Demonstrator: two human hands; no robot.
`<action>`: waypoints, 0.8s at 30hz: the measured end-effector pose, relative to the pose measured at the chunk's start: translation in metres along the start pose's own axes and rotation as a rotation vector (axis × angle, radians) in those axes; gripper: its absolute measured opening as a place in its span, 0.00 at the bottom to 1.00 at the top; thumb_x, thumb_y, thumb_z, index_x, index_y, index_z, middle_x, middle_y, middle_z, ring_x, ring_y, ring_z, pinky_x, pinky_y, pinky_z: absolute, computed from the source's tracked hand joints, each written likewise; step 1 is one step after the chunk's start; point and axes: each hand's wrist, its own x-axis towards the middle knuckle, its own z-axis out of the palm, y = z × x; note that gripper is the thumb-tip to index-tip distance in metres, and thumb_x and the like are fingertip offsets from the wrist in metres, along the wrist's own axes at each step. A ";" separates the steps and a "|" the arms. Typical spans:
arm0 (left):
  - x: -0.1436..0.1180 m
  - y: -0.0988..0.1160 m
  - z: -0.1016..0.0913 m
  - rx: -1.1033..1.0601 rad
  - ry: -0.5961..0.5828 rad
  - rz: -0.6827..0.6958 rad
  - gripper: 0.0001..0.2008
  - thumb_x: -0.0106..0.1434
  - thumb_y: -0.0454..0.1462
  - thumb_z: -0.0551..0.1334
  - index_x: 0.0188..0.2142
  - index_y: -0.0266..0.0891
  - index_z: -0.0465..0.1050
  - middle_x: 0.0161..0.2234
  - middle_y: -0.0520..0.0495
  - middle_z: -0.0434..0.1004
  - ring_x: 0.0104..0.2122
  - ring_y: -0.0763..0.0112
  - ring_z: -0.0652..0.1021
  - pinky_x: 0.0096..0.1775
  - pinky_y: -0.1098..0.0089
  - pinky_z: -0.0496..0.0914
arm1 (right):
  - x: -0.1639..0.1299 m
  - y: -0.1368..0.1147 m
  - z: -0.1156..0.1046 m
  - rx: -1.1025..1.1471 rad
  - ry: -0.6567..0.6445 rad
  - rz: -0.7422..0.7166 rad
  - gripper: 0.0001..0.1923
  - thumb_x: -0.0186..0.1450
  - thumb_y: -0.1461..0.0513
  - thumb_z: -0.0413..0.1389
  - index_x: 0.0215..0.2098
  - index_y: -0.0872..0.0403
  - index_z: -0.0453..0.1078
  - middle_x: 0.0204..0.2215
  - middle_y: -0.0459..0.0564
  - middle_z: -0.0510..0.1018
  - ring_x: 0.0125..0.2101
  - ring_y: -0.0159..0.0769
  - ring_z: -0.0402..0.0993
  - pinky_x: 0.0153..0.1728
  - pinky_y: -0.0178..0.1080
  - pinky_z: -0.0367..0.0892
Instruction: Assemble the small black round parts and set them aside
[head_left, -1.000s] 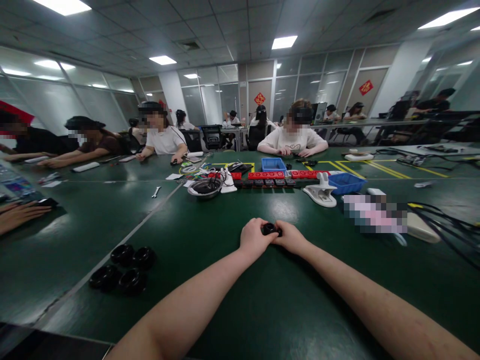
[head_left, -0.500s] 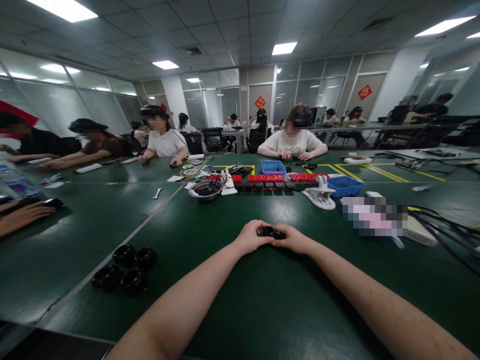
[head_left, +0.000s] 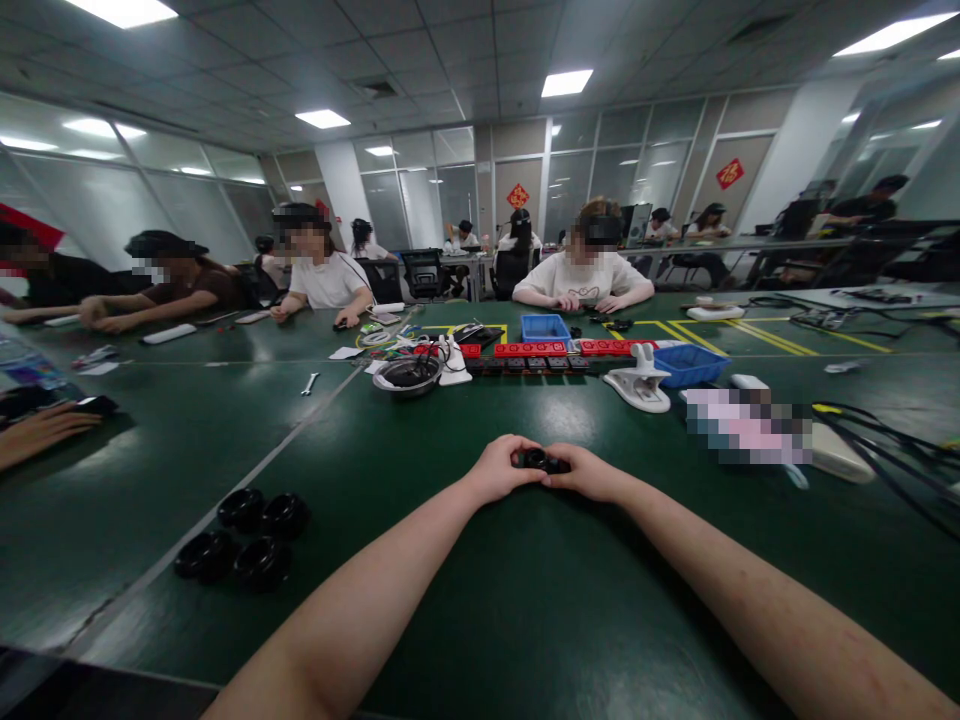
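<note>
In front of me, over the green table (head_left: 540, 600), my left hand (head_left: 501, 470) is closed on a small black ring-shaped part (head_left: 535, 459) with a round hole facing up. My right hand (head_left: 589, 474) grips a dark piece (head_left: 556, 465) at that part's right side. The two pieces touch or are joined; I cannot tell which, as the fingers cover much of them. To the left lie several glossy black rings (head_left: 261, 562) grouped close together.
Across the table stand a metal bowl (head_left: 409, 388), a row of red power strips (head_left: 531, 350), a white clamp stand (head_left: 641, 385) and blue trays (head_left: 690, 366). A wrench (head_left: 309, 383) lies left. Cables (head_left: 892, 450) run on the right. A co-worker's hand (head_left: 56, 430) rests far left.
The view has shifted slightly, so table items sit a little higher and further left. Both hands stay together on the black pieces with almost no movement.
</note>
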 end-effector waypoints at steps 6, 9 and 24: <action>-0.001 0.001 0.001 -0.009 0.007 -0.004 0.20 0.43 0.43 0.63 0.36 0.38 0.68 0.30 0.50 0.64 0.26 0.76 0.65 0.29 0.74 0.61 | 0.000 -0.001 0.000 0.016 0.012 0.019 0.13 0.49 0.61 0.55 0.33 0.58 0.66 0.27 0.46 0.67 0.28 0.31 0.62 0.29 0.33 0.57; -0.001 0.003 0.002 -0.024 0.022 -0.025 0.20 0.43 0.43 0.63 0.35 0.37 0.68 0.30 0.50 0.64 0.26 0.76 0.65 0.28 0.75 0.61 | 0.000 -0.001 0.001 0.027 0.006 0.039 0.14 0.49 0.60 0.55 0.33 0.58 0.65 0.26 0.45 0.67 0.27 0.30 0.61 0.27 0.32 0.57; -0.006 0.014 0.023 0.151 0.285 -0.207 0.16 0.46 0.43 0.62 0.33 0.37 0.66 0.32 0.48 0.65 0.34 0.68 0.68 0.36 0.69 0.62 | 0.006 -0.009 0.030 -0.475 0.376 0.308 0.08 0.50 0.59 0.52 0.25 0.55 0.59 0.22 0.47 0.67 0.22 0.30 0.61 0.19 0.32 0.48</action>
